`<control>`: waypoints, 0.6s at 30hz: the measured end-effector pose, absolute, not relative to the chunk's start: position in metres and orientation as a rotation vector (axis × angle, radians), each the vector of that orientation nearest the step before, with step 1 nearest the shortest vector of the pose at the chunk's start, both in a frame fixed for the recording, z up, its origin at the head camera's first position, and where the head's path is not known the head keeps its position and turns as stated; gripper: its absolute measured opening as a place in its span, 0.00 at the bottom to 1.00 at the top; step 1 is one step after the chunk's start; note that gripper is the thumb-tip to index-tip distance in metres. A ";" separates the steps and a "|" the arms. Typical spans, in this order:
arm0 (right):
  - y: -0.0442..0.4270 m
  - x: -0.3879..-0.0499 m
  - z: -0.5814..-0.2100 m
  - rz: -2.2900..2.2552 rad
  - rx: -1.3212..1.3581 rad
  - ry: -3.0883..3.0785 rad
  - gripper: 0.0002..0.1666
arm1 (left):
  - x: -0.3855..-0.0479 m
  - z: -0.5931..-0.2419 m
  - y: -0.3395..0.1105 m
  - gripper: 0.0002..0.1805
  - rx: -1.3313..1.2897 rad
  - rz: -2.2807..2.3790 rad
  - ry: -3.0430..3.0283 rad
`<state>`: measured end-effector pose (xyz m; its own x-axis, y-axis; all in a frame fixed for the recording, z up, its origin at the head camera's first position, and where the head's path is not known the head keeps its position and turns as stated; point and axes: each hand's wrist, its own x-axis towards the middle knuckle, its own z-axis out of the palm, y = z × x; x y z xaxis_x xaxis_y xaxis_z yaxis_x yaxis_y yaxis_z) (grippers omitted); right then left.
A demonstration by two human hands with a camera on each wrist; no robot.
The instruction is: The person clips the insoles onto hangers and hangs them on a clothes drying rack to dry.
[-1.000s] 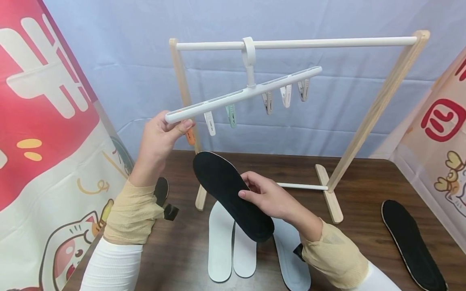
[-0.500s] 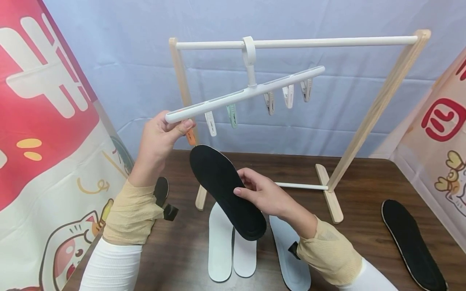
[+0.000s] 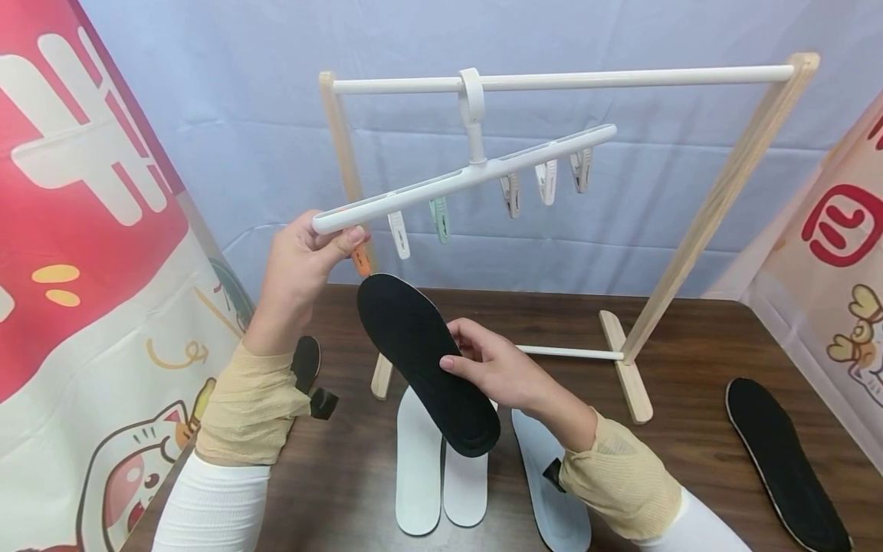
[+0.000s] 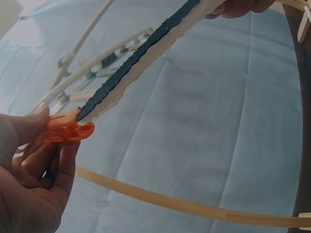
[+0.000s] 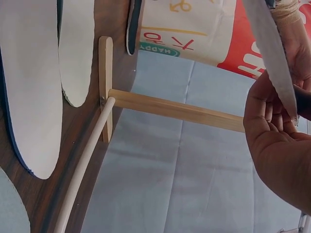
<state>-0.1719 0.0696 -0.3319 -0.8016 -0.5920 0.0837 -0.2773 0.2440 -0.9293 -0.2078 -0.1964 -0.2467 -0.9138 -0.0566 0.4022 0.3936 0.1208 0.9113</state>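
A white clip hanger (image 3: 431,184) hangs tilted from the rack's bar, its left end low. My left hand (image 3: 297,268) pinches the orange clip (image 3: 361,261) at that end between thumb and fingers. My right hand (image 3: 500,364) grips a black insole (image 3: 421,353) by its right edge, thumb on the black face. The insole slants, its upper tip at the orange clip's lower end. In the left wrist view that tip (image 4: 87,114) meets the mouth of the orange clip (image 4: 68,127); whether it lies between the jaws is unclear. Other clips, white, green (image 3: 439,220) and grey, hang along the hanger.
The rack's wooden right leg (image 3: 717,207) stands behind. White insoles (image 3: 417,475) and a grey-blue one (image 3: 552,483) lie on the dark table (image 3: 331,491). One black insole (image 3: 786,460) lies at the right, another (image 3: 306,360) partly behind my left forearm. Printed cloth (image 3: 76,253) hangs at the left.
My right hand has moved left and slightly up with the black insole, bringing its tip to the orange clip. The hanger's right end has shifted slightly right. My left hand has barely moved.
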 end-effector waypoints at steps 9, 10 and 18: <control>0.068 -0.173 -0.332 -1.575 -0.792 2.241 0.17 | -0.208 -0.247 -0.197 0.06 -0.327 -1.843 -2.074; 0.068 -0.173 -0.332 -1.575 -0.790 2.243 0.17 | -0.208 -0.247 -0.197 0.06 -0.348 -1.852 -2.067; 0.064 -0.174 -0.330 -1.596 -0.794 2.232 0.17 | -0.207 -0.248 -0.199 0.06 -0.466 -1.903 -2.027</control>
